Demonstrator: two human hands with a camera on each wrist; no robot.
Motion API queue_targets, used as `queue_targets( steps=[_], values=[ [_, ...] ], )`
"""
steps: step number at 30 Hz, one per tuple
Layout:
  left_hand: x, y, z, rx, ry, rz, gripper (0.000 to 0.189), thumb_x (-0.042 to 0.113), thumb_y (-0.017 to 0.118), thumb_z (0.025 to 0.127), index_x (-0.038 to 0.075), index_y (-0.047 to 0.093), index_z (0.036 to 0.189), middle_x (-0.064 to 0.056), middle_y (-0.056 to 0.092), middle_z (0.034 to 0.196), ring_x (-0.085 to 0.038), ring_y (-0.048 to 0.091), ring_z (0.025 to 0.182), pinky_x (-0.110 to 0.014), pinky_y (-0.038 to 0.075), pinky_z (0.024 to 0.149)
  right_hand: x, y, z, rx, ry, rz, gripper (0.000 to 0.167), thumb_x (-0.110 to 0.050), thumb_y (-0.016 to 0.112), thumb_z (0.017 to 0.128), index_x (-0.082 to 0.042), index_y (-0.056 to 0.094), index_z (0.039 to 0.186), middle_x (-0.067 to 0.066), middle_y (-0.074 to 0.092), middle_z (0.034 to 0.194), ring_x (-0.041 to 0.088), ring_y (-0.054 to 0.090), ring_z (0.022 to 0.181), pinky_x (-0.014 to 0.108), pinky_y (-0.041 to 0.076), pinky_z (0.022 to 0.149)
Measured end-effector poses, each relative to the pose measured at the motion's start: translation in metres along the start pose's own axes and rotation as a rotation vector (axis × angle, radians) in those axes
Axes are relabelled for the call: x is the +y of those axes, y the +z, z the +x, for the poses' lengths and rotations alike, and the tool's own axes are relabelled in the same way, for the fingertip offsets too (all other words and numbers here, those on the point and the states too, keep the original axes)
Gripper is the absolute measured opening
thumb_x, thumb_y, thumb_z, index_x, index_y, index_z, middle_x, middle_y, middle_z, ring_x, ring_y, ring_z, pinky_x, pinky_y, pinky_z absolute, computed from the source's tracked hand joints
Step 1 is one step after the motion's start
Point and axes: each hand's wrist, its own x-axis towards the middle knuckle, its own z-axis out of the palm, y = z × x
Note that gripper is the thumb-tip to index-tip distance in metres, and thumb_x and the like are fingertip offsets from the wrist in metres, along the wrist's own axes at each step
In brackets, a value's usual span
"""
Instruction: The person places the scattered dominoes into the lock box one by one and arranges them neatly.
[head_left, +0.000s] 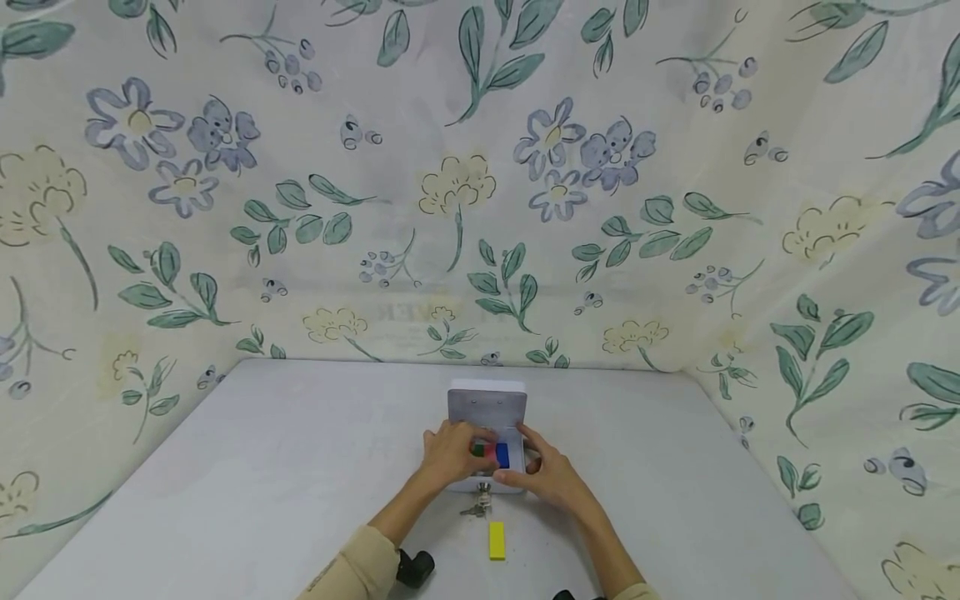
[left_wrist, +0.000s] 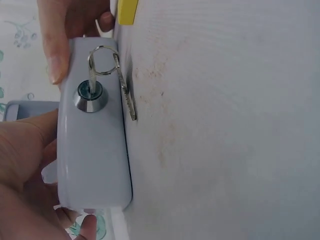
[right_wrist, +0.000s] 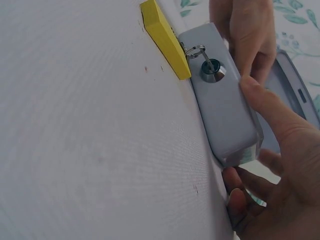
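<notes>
A small light-grey metal cash box [left_wrist: 95, 155] stands on the table with its lid [head_left: 487, 407] raised. Inside, green [head_left: 477, 450], red [head_left: 491, 452] and blue blocks [head_left: 502, 455] lie side by side. My left hand [head_left: 450, 454] reaches in over the left wall, thumb and fingertips at opposite ends of the red block, pinching it. My right hand [head_left: 553, 477] grips the box's right side, its thumb on the front rim and its fingers along the side wall. A key sits in the front lock [right_wrist: 213, 70], with a second key [left_wrist: 127, 95] hanging from the ring.
A yellow block [head_left: 497, 541] lies on the white table [head_left: 300, 450] in front of the box. Black gear [head_left: 415, 569] shows beside the left sleeve. Floral cloth [head_left: 405, 250] hangs behind the table and along its sides.
</notes>
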Motion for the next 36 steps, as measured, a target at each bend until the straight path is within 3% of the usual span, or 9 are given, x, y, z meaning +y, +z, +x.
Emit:
queue_targets(
  steps=[3,7,10,14,22,31,36],
  values=[
    [-0.002,-0.006,-0.004,0.001,0.037,-0.066,0.028,0.031,0.081,0.079,0.02,0.077,0.105,0.008,0.054,0.064,-0.014,0.045,0.07,-0.036,0.021,0.064,-0.001,0.0,0.0,0.005,0.004,-0.008,0.098,-0.048,0.079,0.077,-0.015,0.03,0.154,0.019,0.054,0.139,0.016,0.055,0.087,0.028,0.044,0.068],
    [-0.003,-0.016,-0.011,-0.004,0.085,-0.148,0.027,0.027,0.079,0.082,0.016,0.076,0.106,0.007,0.058,0.068,-0.01,0.048,0.068,-0.035,0.027,0.065,-0.001,0.0,0.001,0.015,0.007,-0.018,0.098,-0.049,0.08,0.077,-0.015,0.031,0.154,0.019,0.054,0.141,0.016,0.055,0.088,0.028,0.044,0.069],
    [-0.005,-0.021,-0.017,-0.034,0.111,-0.189,0.028,0.024,0.077,0.083,0.013,0.075,0.108,0.005,0.059,0.074,-0.01,0.048,0.068,-0.029,0.037,0.06,-0.001,0.001,0.0,0.014,0.006,-0.017,0.098,-0.048,0.08,0.077,-0.015,0.03,0.154,0.021,0.052,0.142,0.016,0.055,0.089,0.028,0.044,0.069],
    [-0.005,-0.025,-0.026,-0.086,0.125,-0.232,0.032,0.028,0.077,0.083,0.011,0.073,0.111,0.005,0.059,0.075,-0.009,0.049,0.068,-0.021,0.04,0.053,0.0,0.001,0.0,0.006,0.006,-0.013,0.098,-0.047,0.08,0.077,-0.014,0.03,0.154,0.022,0.053,0.14,0.017,0.055,0.089,0.028,0.044,0.068],
    [-0.004,-0.032,-0.04,-0.154,0.081,-0.273,0.036,0.034,0.078,0.082,0.008,0.073,0.106,0.005,0.056,0.073,-0.01,0.048,0.067,-0.021,0.039,0.054,0.0,0.003,0.001,0.02,0.009,-0.04,0.097,-0.049,0.079,0.077,-0.016,0.031,0.154,0.018,0.055,0.14,0.017,0.056,0.091,0.028,0.045,0.069],
    [-0.001,-0.034,-0.056,-0.232,0.046,-0.328,0.03,0.033,0.081,0.078,0.017,0.075,0.103,0.006,0.059,0.077,-0.013,0.051,0.069,-0.022,0.042,0.055,0.0,0.004,0.0,0.029,0.025,-0.065,0.097,-0.049,0.08,0.076,-0.017,0.031,0.154,0.019,0.053,0.142,0.019,0.056,0.094,0.03,0.045,0.072],
    [0.002,-0.031,-0.065,-0.286,-0.008,-0.326,0.031,0.033,0.083,0.076,0.02,0.076,0.103,0.003,0.058,0.077,-0.014,0.05,0.073,-0.024,0.039,0.054,0.0,0.005,0.0,0.031,0.021,-0.064,0.097,-0.049,0.08,0.076,-0.017,0.032,0.154,0.02,0.053,0.142,0.019,0.057,0.095,0.029,0.045,0.072]
  ],
)
